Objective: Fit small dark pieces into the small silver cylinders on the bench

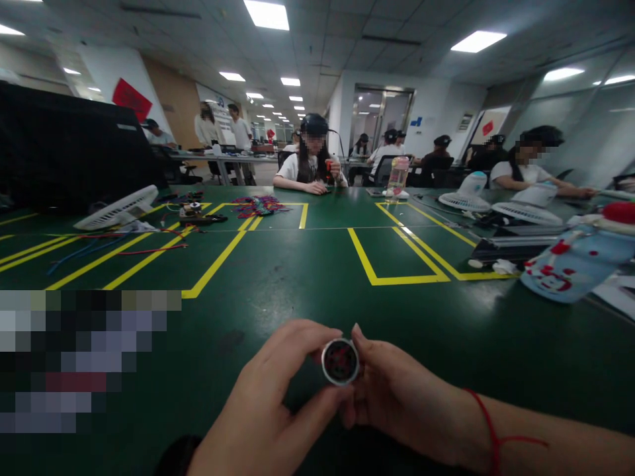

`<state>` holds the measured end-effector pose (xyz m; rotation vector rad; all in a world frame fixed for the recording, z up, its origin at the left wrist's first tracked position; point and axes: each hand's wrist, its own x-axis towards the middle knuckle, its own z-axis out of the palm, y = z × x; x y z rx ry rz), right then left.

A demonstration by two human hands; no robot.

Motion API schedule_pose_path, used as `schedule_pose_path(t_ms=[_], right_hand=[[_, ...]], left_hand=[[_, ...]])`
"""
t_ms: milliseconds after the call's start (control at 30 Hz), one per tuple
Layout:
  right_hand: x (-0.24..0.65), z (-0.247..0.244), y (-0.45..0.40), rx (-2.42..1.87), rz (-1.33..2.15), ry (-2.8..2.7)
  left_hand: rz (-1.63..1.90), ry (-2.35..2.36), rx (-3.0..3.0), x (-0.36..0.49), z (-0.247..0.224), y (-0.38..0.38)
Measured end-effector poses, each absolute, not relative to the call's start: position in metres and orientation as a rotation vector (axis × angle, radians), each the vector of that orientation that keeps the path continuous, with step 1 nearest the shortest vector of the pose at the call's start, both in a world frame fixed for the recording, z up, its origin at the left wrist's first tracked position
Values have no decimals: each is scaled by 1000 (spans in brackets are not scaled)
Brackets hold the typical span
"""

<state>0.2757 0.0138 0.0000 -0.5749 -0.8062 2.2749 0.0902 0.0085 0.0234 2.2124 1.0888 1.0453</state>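
Observation:
A small round object (pixel 340 362) with a silvery rim is held in front of me, its circular end facing my eyes. Dark and reddish parts fill the inside of that rim, too blurred to name. My left hand (pixel 270 390) grips it from the left, forefinger at the top edge and thumb at the bottom. From the right, my right hand (pixel 391 380) closes on the same object, its thumb up beside the rim. The rest of the object's body is hidden behind the rim and the fingers. Both hands are above the green table (pixel 278 297).
Yellow tape (pixel 409 280) marks the tabletop. A bundle of coloured wires (pixel 260 206), loose wires and a white fan (pixel 116 210) lie ahead left. A blue patterned bottle (pixel 575 258) and more fans (pixel 466 195) stand right. Across the table sits a person (pixel 310 162) holding a red tool.

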Motion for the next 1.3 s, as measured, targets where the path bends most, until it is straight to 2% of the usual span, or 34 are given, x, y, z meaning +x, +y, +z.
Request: schedule_pose_path(t_ms=[167, 300, 500, 567, 633, 767, 1067, 1300], right_hand=[[272, 6, 3, -725, 1990, -938], [280, 13, 7, -977, 1635, -1237], [286, 26, 13, -1167, 1431, -1546], [283, 25, 11, -1206, 1522, -1534], [280, 22, 10, -1199, 1752, -1409], [277, 18, 7, -1068, 2083, -1173], [278, 18, 3, -932, 2318, -1036], [278, 23, 5, -962, 2272, -1065]], left_hand=[[1088, 1318, 1899, 85, 27, 9], [869, 1217, 1680, 89, 27, 7], [600, 902, 971, 102, 22, -7], [531, 803, 717, 105, 24, -12], [503, 737, 547, 107, 27, -14], [510, 694, 394, 109, 30, -13], [420, 679, 445, 106, 14, -10], [406, 818, 595, 103, 23, -11]])
